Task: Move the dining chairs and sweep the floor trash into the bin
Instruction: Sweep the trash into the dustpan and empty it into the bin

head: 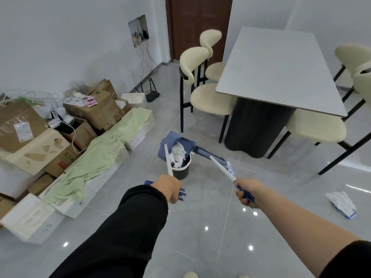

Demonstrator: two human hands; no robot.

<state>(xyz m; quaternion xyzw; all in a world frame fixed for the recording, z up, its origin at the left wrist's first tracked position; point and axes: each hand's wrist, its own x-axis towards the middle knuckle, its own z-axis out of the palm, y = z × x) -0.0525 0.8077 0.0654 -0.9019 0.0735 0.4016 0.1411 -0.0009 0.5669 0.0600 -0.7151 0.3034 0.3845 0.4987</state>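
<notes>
My left hand (170, 189) grips the white handle of a blue dustpan (174, 144), which is tilted over a small black bin (181, 169). Crumpled white paper (178, 154) lies in the pan's mouth and in the bin's top. My right hand (246, 193) grips the blue end of a broom's white handle (222, 169); the blue broom head (210, 155) is beside the bin on the right. Cream dining chairs (208, 99) stand at the grey table (281, 71), with another (315, 125) at its near corner. A white and blue tissue pack (341, 204) lies on the floor at right.
Cardboard and white boxes (94, 109) with a green cloth (104, 149) line the left wall. A router (151, 95) and cables sit by the wall further back. A brown door (198, 25) is behind the chairs. Grey tiled floor (210, 227) lies between me and the bin.
</notes>
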